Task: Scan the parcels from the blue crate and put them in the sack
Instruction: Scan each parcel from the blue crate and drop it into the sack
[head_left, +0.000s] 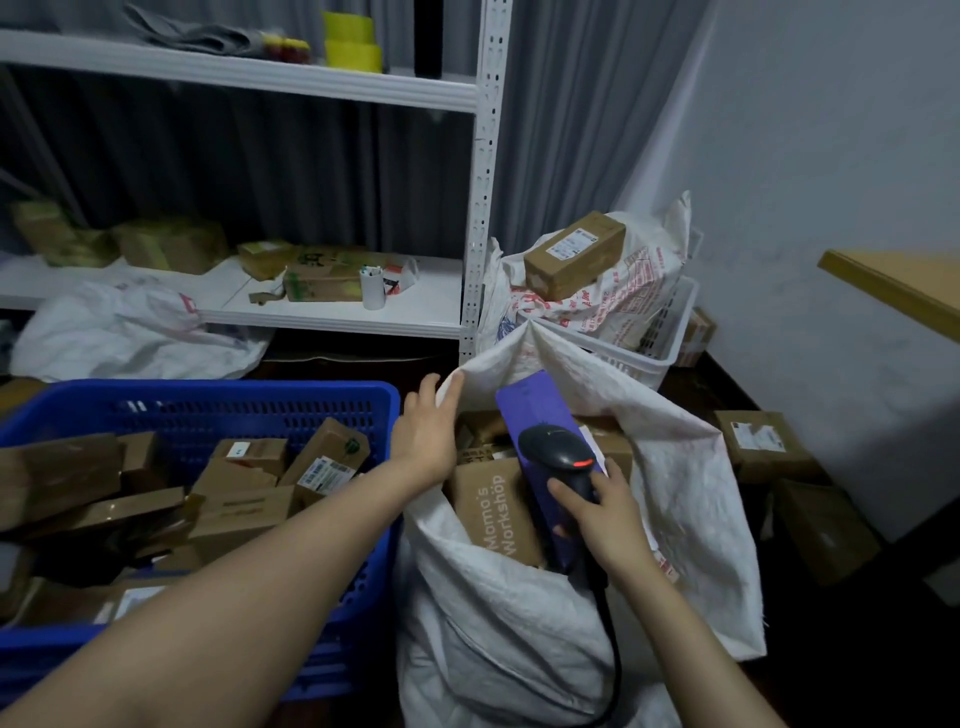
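Status: mid-task, by my estimate well short of done. The blue crate (208, 400) at left holds a jumbled heap of brown cardboard parcels (244, 483), several with white labels showing; none of these can be told as scanned or not. The white woven sack (675, 493) stands just right of the crate, touching it, mouth open, and looks more than half full: a box printed "Mamo's Workshop" (493, 514) lies near the front with further cardboard boxes packed behind it. The left hand (428, 426) pinches the sack's rim on the crate side and holds the mouth open. The right hand (608, 512) is closed around the handle of a dark scanner (561, 457), red window lit, cable trailing down. A flat purple parcel (535, 410) stands tilted inside the sack mouth directly under the scanner; cannot tell whether the right hand also grips it. Judgement: this parcel is going in, and the crate's contents are left to do. Elsewhere: a white basket (670, 332) behind holds a second, printed sack (623, 291) with a labelled brown box (574, 254) on top; loose boxes (758, 441) sit on the floor at right.
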